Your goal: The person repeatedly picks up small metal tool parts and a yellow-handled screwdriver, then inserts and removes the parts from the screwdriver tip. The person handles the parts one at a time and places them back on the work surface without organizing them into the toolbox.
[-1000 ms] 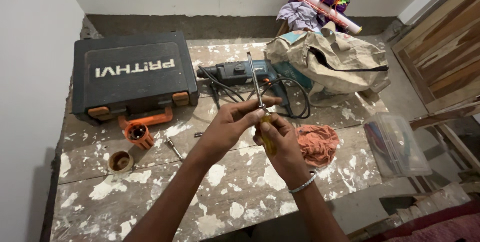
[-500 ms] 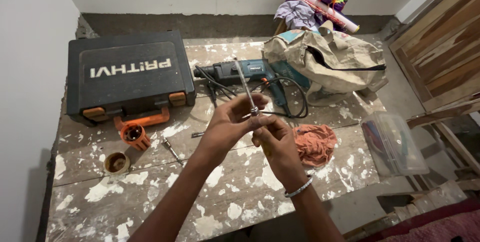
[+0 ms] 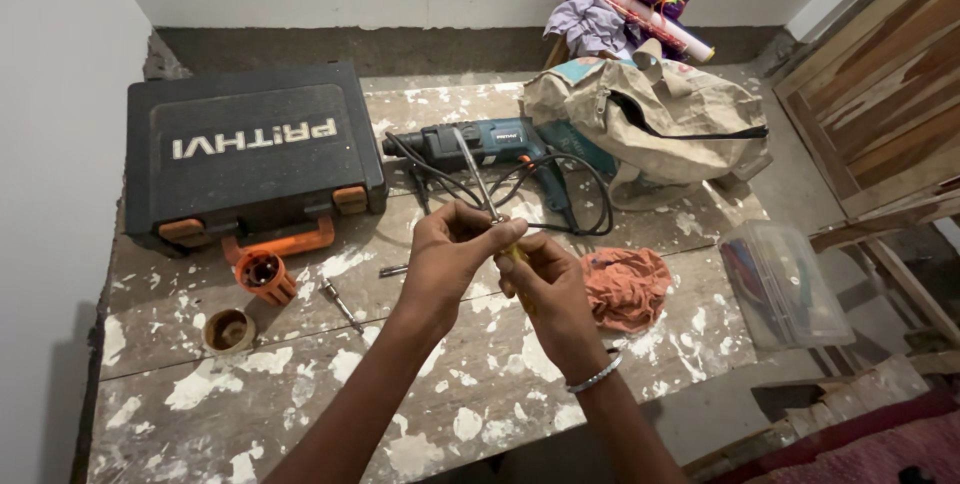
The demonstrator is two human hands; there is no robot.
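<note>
Both hands meet above the middle of a paint-splattered wooden table (image 3: 300,384). My right hand (image 3: 548,289) grips the yellow handle of a screwdriver (image 3: 478,176) whose metal shaft points up and away, tilted left. My left hand (image 3: 452,254) pinches the shaft just above the handle. A silver bracelet sits on my right wrist. Behind the hands lies a blue power drill (image 3: 480,142) with a coiled black cord (image 3: 560,199).
A black tool case with orange latches (image 3: 250,149) lies at the back left. An orange cylindrical part (image 3: 264,275), a small round cup (image 3: 229,330) and loose bits (image 3: 340,304) lie left of the hands. An orange rag (image 3: 625,284), tan bag (image 3: 650,114) and clear plastic box (image 3: 785,284) are on the right.
The screwdriver shaft has tilted further left and lower in the hands. My left fingers have shifted along the shaft near the handle. The view has drifted slightly.
</note>
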